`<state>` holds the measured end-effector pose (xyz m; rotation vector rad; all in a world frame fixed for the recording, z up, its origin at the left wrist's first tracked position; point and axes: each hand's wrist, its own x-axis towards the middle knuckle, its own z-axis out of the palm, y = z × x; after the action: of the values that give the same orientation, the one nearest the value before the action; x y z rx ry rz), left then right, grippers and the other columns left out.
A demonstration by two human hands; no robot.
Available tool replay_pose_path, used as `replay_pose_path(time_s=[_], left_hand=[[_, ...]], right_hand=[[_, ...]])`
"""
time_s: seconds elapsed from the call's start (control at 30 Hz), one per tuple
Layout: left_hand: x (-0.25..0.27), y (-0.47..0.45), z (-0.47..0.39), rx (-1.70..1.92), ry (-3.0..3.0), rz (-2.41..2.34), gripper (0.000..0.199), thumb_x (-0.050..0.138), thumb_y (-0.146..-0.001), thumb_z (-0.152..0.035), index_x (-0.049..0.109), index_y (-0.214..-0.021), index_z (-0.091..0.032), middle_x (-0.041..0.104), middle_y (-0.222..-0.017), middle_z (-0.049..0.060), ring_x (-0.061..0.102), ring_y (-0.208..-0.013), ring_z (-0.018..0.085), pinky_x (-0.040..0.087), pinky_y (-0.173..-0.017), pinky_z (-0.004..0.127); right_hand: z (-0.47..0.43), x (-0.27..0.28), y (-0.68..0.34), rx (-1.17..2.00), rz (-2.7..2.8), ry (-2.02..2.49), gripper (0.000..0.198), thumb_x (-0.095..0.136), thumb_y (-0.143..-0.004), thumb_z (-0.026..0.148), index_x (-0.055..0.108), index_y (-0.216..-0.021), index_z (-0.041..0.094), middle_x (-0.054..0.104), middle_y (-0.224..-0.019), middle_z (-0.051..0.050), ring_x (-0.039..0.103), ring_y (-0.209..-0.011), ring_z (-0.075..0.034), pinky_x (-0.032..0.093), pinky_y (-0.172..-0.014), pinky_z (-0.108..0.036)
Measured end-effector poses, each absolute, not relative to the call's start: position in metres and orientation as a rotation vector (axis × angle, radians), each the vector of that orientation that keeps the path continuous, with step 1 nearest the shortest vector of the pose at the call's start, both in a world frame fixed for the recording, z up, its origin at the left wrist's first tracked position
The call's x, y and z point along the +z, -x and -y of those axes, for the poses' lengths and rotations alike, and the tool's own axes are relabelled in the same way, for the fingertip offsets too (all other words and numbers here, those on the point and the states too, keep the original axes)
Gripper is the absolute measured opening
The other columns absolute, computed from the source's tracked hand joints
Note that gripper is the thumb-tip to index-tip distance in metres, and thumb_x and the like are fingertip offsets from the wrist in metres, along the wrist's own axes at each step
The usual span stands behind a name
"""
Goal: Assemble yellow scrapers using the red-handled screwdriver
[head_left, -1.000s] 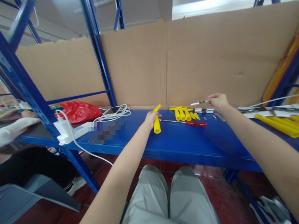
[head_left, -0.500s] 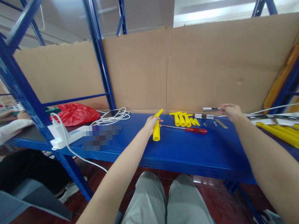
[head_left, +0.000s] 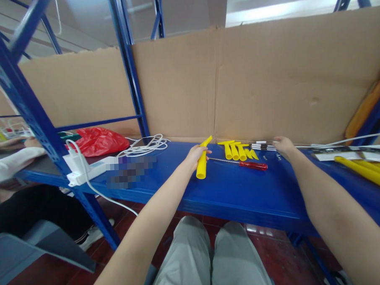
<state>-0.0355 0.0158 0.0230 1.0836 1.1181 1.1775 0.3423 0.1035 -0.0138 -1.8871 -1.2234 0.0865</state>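
My left hand (head_left: pixel 197 155) is closed around a yellow T-shaped plastic piece (head_left: pixel 201 169), its hollow round end tilted toward me. My right hand (head_left: pixel 283 145) reaches to the back of the blue shelf, fingers pinched at the right end of a slim black-and-white rod (head_left: pixel 267 142). Similar rods (head_left: pixel 260 148) lie side by side right there; the fingertips partly hide where they meet. Several matching yellow T-shaped pieces (head_left: pixel 234 151) lie in a row between my hands. A screwdriver with a clear red handle (head_left: pixel 253 166) lies in front of them, its shaft pointing toward my left hand.
Long yellow tubes (head_left: pixel 364 168) lie at the right of the blue shelf (head_left: pixel 230 199). A white power strip (head_left: pixel 90 170), coiled white cable (head_left: pixel 147 145) and red plastic bag (head_left: pixel 100 141) are left. Cardboard (head_left: pixel 269 80) closes the back. Another person's sleeve (head_left: pixel 19 162) shows far left.
My right hand has moved left and slightly down, bringing the black-and-white rod to the others. My left hand still holds the yellow piece in nearly the same place. The view has shifted slightly.
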Motion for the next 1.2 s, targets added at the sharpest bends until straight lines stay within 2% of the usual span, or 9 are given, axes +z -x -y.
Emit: replay_pose_path(time_s=[0.1, 0.2, 0.47, 0.6, 0.77, 1.0, 1.1, 1.2], left_hand=[[0.022, 0.036, -0.017, 1.174, -1.09, -1.125, 0.027, 0.046, -0.087, -0.006, 0.048, -0.113, -0.012, 0.062, -0.061, -0.001, 0.044, -0.035, 0.009, 0.036, -0.039, 0.021], [0.021, 0.036, -0.018, 1.172, -1.091, -1.126, 0.026, 0.046, -0.087, -0.006, 0.048, -0.112, -0.012, 0.06, -0.059, -0.002, 0.044, -0.034, 0.009, 0.035, -0.039, 0.021], [0.023, 0.035, -0.014, 1.165, -1.079, -1.122, 0.027, 0.046, -0.088, -0.006, 0.046, -0.114, -0.012, 0.06, -0.06, -0.002, 0.044, -0.034, 0.008, 0.035, -0.038, 0.02], [0.024, 0.035, -0.012, 1.164, -1.078, -1.126, 0.03, 0.047, -0.088, -0.006, 0.046, -0.117, -0.012, 0.061, -0.062, -0.002, 0.044, -0.035, 0.008, 0.036, -0.038, 0.02], [0.023, 0.036, -0.013, 1.164, -1.087, -1.134, 0.035, 0.046, -0.088, -0.006, 0.045, -0.122, -0.012, 0.064, -0.066, 0.0, 0.044, -0.036, 0.008, 0.036, -0.04, 0.021], [0.021, 0.037, -0.016, 1.158, -1.097, -1.131, 0.036, 0.047, -0.087, -0.007, 0.046, -0.123, -0.011, 0.064, -0.066, 0.001, 0.045, -0.038, 0.009, 0.037, -0.042, 0.022], [0.02, 0.037, -0.016, 1.159, -1.102, -1.135, 0.034, 0.046, -0.088, -0.007, 0.046, -0.121, -0.012, 0.064, -0.066, 0.0, 0.044, -0.038, 0.009, 0.037, -0.042, 0.022], [0.02, 0.037, -0.016, 1.165, -1.106, -1.131, 0.033, 0.047, -0.087, -0.007, 0.047, -0.119, -0.013, 0.064, -0.065, 0.0, 0.044, -0.038, 0.009, 0.037, -0.042, 0.021]], right_hand=[[-0.106, -0.021, -0.349, -0.054, 1.41, 1.963, 0.038, 0.061, -0.07, 0.016, 0.071, -0.107, 0.014, 0.072, -0.096, -0.013, 0.067, -0.092, -0.027, 0.052, -0.082, -0.033], [-0.109, -0.023, -0.351, -0.138, 1.542, 2.002, 0.039, 0.06, -0.068, 0.015, 0.073, -0.105, 0.016, 0.073, -0.097, -0.012, 0.067, -0.095, -0.027, 0.051, -0.084, -0.033], [-0.108, -0.022, -0.345, -0.244, 1.66, 2.162, 0.053, 0.054, -0.069, 0.018, 0.067, -0.121, 0.021, 0.069, -0.116, -0.012, 0.061, -0.11, -0.03, 0.05, -0.089, -0.039], [-0.109, -0.023, -0.343, -0.213, 1.659, 2.147, 0.051, 0.055, -0.071, 0.021, 0.065, -0.12, 0.027, 0.069, -0.114, -0.006, 0.062, -0.108, -0.028, 0.05, -0.09, -0.04], [-0.106, -0.015, -0.331, -0.049, 1.749, 2.006, 0.049, 0.056, -0.072, 0.015, 0.065, -0.121, 0.017, 0.068, -0.121, -0.009, 0.061, -0.114, -0.026, 0.046, -0.097, -0.034], [-0.094, -0.004, -0.311, 0.052, 1.786, 1.837, 0.046, 0.058, -0.069, 0.004, 0.072, -0.111, 0.018, 0.073, -0.109, -0.004, 0.065, -0.105, -0.023, 0.049, -0.093, -0.028], [-0.094, -0.006, -0.308, 0.051, 1.819, 1.82, 0.046, 0.058, -0.067, 0.004, 0.074, -0.107, 0.02, 0.075, -0.102, -0.002, 0.067, -0.101, -0.024, 0.051, -0.09, -0.029], [-0.097, -0.008, -0.308, 0.01, 1.886, 1.84, 0.046, 0.055, -0.068, 0.006, 0.073, -0.108, 0.02, 0.074, -0.103, -0.003, 0.067, -0.101, -0.024, 0.051, -0.089, -0.031]])
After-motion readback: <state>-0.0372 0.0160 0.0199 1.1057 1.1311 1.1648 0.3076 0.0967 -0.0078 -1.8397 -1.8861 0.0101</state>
